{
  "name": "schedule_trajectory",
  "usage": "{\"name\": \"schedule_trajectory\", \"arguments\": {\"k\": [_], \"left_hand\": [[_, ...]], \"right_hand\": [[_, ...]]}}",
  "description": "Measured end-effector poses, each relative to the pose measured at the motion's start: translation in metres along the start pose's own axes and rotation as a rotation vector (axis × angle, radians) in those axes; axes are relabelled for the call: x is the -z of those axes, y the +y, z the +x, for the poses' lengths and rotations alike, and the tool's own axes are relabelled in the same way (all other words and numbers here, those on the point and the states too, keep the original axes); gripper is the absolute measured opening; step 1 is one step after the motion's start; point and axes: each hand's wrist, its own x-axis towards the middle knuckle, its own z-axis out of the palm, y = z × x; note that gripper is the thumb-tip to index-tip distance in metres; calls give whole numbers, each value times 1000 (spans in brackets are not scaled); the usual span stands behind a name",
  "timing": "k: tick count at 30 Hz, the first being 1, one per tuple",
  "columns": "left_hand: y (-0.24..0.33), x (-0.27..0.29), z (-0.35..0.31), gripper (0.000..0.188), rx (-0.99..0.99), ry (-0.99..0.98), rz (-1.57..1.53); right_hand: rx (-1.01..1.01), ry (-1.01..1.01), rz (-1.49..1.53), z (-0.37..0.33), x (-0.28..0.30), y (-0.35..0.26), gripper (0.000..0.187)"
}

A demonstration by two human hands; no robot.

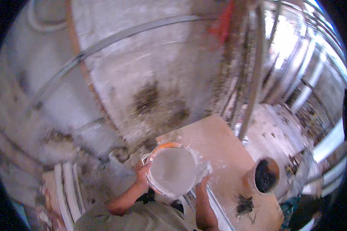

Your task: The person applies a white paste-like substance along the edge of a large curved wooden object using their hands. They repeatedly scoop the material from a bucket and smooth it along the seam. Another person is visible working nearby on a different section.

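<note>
A round bucket [173, 171] with a whitish-smeared rim, orange along its far edge, is in front of my body. Pale grey, smooth wet mix, like plaster, fills it. My left hand [143, 171] is closed on the bucket's left rim. On the other side, my right hand [204, 179] is closed on a pale, crumpled, rag-like thing [205, 168] against the bucket's right side. Blur hides the right fingers in part, and I cannot tell whether they touch the rim. The bucket overlaps the near left part of a tan board [216, 134].
On the board's right side stands an orange-brown container [272, 166] with a dark inside. Near it lies a tuft of black fibres [243, 204]. Long pale strips [67, 188] are at the lower left. An upright pole [254, 88] rises behind the board, beside a stained wall [142, 65].
</note>
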Motion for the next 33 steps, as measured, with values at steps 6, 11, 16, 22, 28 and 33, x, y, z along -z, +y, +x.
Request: {"name": "schedule_trajectory", "arguments": {"k": [6, 11, 16, 22, 28, 33], "left_hand": [[74, 74, -68, 26, -102, 384, 128], [114, 152, -96, 22, -433, 627, 131], [156, 241, -116, 22, -618, 727, -19], [227, 362, -161, 20, -691, 770, -334], [296, 436, -216, 31, -791, 823, -445], [324, 492, -245, 31, -982, 1043, -331]], "right_hand": [[106, 296, -720, -11, 80, 45, 33], [314, 288, -1034, -10, 90, 39, 35], [361, 298, -1131, -1, 62, 8, 39], [236, -48, -1448, -31, -20, -6, 42], [503, -180, -1071, -25, -85, 71, 28], [839, -604, -1640, -20, -197, 142, 55]]}}
